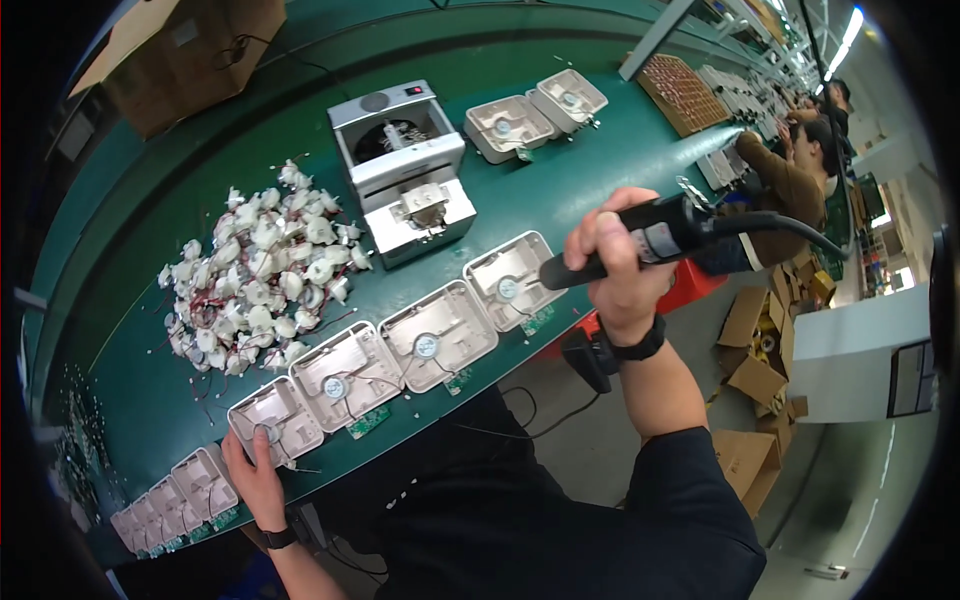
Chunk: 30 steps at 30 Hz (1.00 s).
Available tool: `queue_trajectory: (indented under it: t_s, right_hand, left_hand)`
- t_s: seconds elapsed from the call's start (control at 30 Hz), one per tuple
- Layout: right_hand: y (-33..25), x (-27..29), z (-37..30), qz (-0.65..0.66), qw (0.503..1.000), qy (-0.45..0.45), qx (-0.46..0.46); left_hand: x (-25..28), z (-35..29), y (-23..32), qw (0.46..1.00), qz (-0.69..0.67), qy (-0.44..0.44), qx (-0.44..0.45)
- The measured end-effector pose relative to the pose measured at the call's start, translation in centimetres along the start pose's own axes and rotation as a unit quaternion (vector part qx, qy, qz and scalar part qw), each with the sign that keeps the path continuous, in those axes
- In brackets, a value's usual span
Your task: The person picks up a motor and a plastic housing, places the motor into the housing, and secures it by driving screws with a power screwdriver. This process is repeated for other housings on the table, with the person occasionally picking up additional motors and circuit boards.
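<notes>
Right hand (622,268), nearest the camera, is closed around a black corded tool (662,238), which you hold to the right of the grey-white machine (400,168), the reference for all positions; its working tip is not discernible. Your left hand (260,490) is at the held-down housing (282,402), on the near left of the machine, with one digit inside the shell; whether it grips the wall or only rests cannot be told. Other pale housings (460,300) continue the row on the machine's near side, with circuit boards (368,421) trailing toward you. The step in hand appears to be steadying that housing for the tool, which is well apart from it. The next move likely calls for bringing the tool leftward, past the machine's near side, keeping its cord (785,226) clear of the shells.
</notes>
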State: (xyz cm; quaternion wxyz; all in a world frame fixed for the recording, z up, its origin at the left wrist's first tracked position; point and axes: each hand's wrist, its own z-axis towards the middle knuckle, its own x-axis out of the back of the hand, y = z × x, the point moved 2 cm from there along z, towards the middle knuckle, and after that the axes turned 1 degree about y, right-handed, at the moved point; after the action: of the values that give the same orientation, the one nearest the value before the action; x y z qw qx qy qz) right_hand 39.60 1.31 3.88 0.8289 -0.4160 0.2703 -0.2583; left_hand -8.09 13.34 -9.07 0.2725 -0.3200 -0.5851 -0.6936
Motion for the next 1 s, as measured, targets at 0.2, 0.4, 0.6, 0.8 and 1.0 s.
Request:
queue_trajectory:
  t_s: [0.2, 0.4, 0.6, 0.8, 1.0]
  right_hand:
    - [1.7, -0.2, 0.2, 0.026, 0.999, -0.005, -0.019]
    - [3.5, 0.6, 0.1, -0.027, 0.999, -0.016, -0.014]
    - [4.2, 0.1, -0.2, -0.015, 1.000, -0.022, -0.013]
    - [3.8, -1.5, 0.4, -0.005, 0.999, -0.027, -0.029]
    - [4.3, -2.4, 2.4, -0.006, 0.999, -0.034, -0.010]
  left_hand:
    - [0.0, -0.2, 0.4, 1.000, -0.024, 0.001, 0.000]
    - [-0.8, -0.3, 0.3, 1.000, 0.000, 0.010, 0.010]
    - [-0.3, -0.3, 0.2, 1.000, -0.012, 0.007, 0.027]
    - [0.1, -0.7, 0.8, 0.999, -0.002, 0.030, 0.025]
    - [-1.1, -0.4, 1.2, 0.996, -0.046, 0.060, 0.042]
